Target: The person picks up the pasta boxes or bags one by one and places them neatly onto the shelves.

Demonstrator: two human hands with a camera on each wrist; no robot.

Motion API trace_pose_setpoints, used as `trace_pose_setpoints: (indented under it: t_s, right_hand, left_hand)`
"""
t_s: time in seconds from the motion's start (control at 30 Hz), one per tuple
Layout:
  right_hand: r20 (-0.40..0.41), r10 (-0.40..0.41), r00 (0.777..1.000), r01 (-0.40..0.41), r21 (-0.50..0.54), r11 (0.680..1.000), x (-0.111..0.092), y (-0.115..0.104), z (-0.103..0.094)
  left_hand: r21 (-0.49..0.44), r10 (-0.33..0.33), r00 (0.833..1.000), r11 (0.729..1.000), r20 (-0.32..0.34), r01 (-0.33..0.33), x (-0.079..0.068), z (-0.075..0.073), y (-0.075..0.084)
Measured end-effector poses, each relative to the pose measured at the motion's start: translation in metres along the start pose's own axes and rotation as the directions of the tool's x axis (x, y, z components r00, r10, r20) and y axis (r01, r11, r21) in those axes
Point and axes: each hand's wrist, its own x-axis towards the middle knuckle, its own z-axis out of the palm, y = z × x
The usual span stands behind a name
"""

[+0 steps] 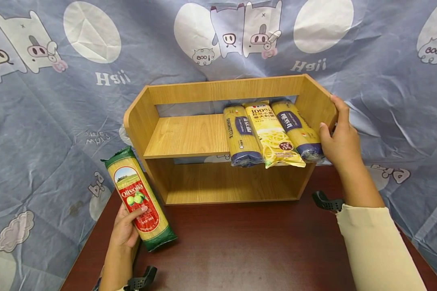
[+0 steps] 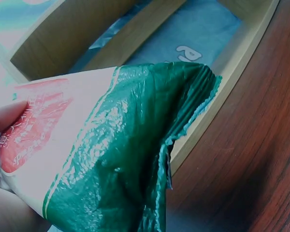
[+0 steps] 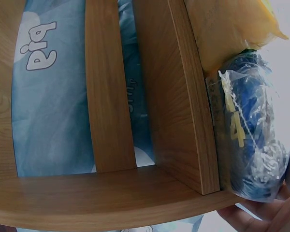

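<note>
Left hand (image 1: 125, 229): fingers curled around a green-ended Olivoilà spaghetti packet (image 1: 141, 197), thumb across its red label. Packet is tilted, beside the left end of a two-tier wooden shelf (image 1: 187, 133); contact between them cannot be determined. Right hand (image 1: 343, 143): fingers gripping the right side panel (image 1: 314, 105). Upper tier, right portion: two la sicilia spaghetti packets (image 1: 240, 135) flank a yellow pasta packet (image 1: 271, 131), ends overhanging the front edge. Shelf stands on a reddish-brown desk (image 1: 240, 246).
</note>
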Motion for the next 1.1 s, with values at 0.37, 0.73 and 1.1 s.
trace_pose_setpoints:
  t_s: [0.37, 0.73, 1.1]
  right_hand:
    - [-0.001, -0.003, 1.000, 0.003, 0.000, 1.000, 0.000, -0.001, -0.001]
    - [0.004, -0.001, 1.000, 0.001, -0.001, 1.000, 0.000, 0.001, -0.001]
    - [0.006, -0.012, 1.000, 0.012, 0.005, 1.000, 0.000, 0.001, -0.001]
  left_hand:
    - [0.060, 0.042, 0.998, 0.997, 0.051, -0.045, -0.005, 0.008, 0.005]
    - [0.058, 0.041, 0.996, 0.997, 0.076, -0.045, -0.009, 0.013, 0.007]
    - [0.209, -0.014, 0.997, 0.978, 0.078, -0.002, -0.015, 0.038, 0.007]
